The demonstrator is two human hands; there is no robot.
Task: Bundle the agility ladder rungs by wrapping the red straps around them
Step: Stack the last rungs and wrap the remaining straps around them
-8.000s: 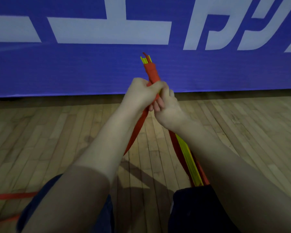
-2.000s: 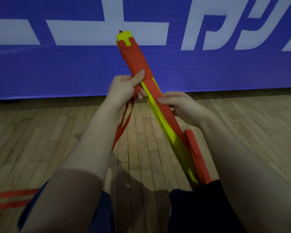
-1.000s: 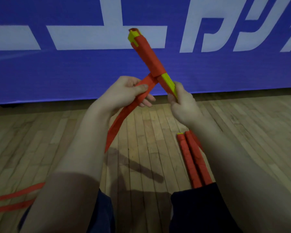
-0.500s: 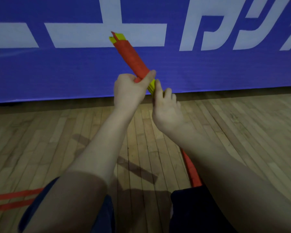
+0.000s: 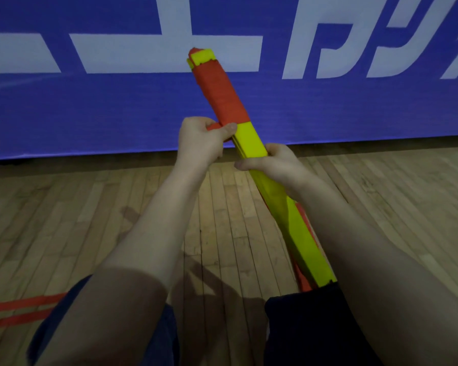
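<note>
The rung bundle (image 5: 283, 207) slants from the lap at right up toward the banner (image 5: 90, 114) behind. The strap windings (image 5: 220, 93) cover its upper end. The left hand (image 5: 200, 143) pinches their lower edge, and the right hand (image 5: 273, 162) grips the bundle just below. Loose straps (image 5: 19, 310) lie on the floor (image 5: 64, 220), left.

Lower end of the rungs (image 5: 296, 228) behind dark shorts (image 5: 315, 326); 2 red straps (image 5: 24, 303) cut by the left edge.

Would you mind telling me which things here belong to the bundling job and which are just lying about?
In the job:
yellow rungs
red strap wound round them
left hand, pinching the strap
right hand, gripping the rungs
loose straps on the floor

Just there:
blue banner
wooden floor
</note>
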